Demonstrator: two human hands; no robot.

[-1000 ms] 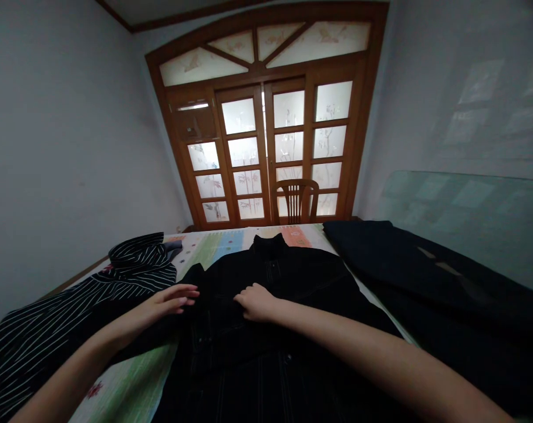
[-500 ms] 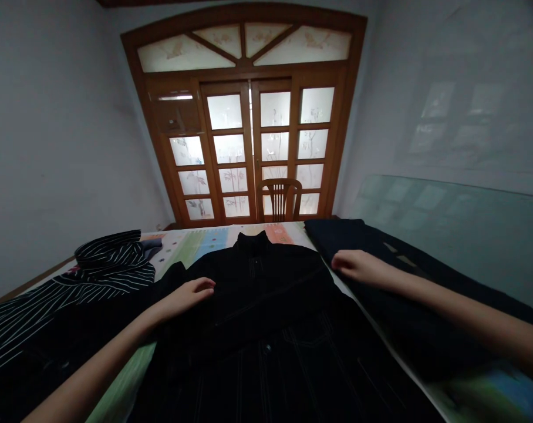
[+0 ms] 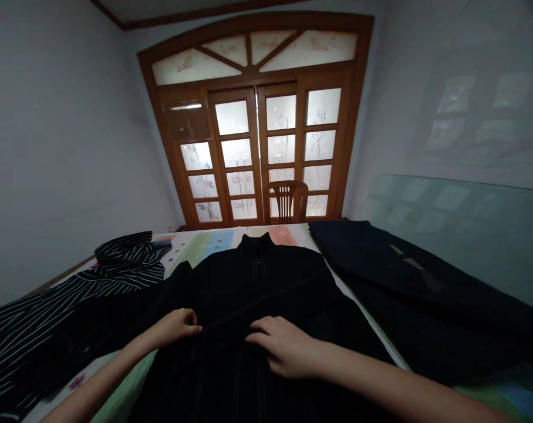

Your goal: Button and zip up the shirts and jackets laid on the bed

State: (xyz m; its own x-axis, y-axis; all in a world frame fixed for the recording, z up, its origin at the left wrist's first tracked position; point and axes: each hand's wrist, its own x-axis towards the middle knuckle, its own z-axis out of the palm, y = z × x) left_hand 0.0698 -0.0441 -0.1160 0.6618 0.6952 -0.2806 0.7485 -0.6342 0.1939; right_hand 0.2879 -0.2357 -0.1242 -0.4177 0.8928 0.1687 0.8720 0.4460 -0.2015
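Observation:
A black long-sleeved shirt (image 3: 288,294) with a stand collar lies front up on the bed, collar toward the doors. One sleeve is folded across its chest, and the other spreads out to the left. My left hand (image 3: 174,327) is at the shirt's left side, its fingers curled toward the thumb on the dark cloth. Over the middle of the shirt, just below the folded sleeve, is my right hand (image 3: 288,345), with its thumb and fingers apart and nothing visible in them. Dark cloth hides the exact contact at both hands' fingertips.
A black-and-white striped garment (image 3: 130,264) lies on the left. Dark folded cloth (image 3: 381,282) stretches along the right, beside a pale green headboard-like panel (image 3: 460,223). A patterned sheet (image 3: 196,249) shows underneath. Beyond stand a wooden chair (image 3: 285,202) and glazed wooden doors (image 3: 255,158).
My right hand has come from the shirt's right shoulder to its middle. My left hand has moved nearer and slightly left. The sleeve still lies across the chest, and the view has shifted slightly.

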